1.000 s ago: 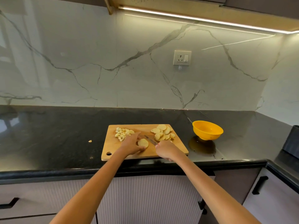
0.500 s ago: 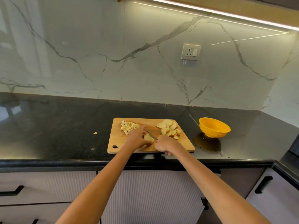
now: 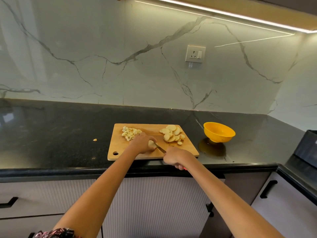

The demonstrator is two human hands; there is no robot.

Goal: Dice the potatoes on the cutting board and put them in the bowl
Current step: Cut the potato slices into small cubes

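A wooden cutting board (image 3: 149,154) lies on the black counter. A heap of diced potato (image 3: 129,133) sits at its far left, and a pile of round potato slices (image 3: 172,134) at its far right. My left hand (image 3: 143,143) holds down a potato slice (image 3: 151,144) in the middle of the board, fingers curled over it. My right hand (image 3: 175,157) grips a knife (image 3: 160,148) by its handle; the blade lies against that slice. A yellow bowl (image 3: 218,132) stands on the counter right of the board and looks empty.
A small potato scrap (image 3: 94,139) lies on the counter left of the board. A dark object (image 3: 307,146) stands at the right edge. A wall socket (image 3: 195,53) is on the marble backsplash. Drawers and cabinet fronts run below the counter edge.
The blade has come onto the slice under my left hand. My right hand has drawn slightly back toward the board's near edge. The camera view has shifted left.
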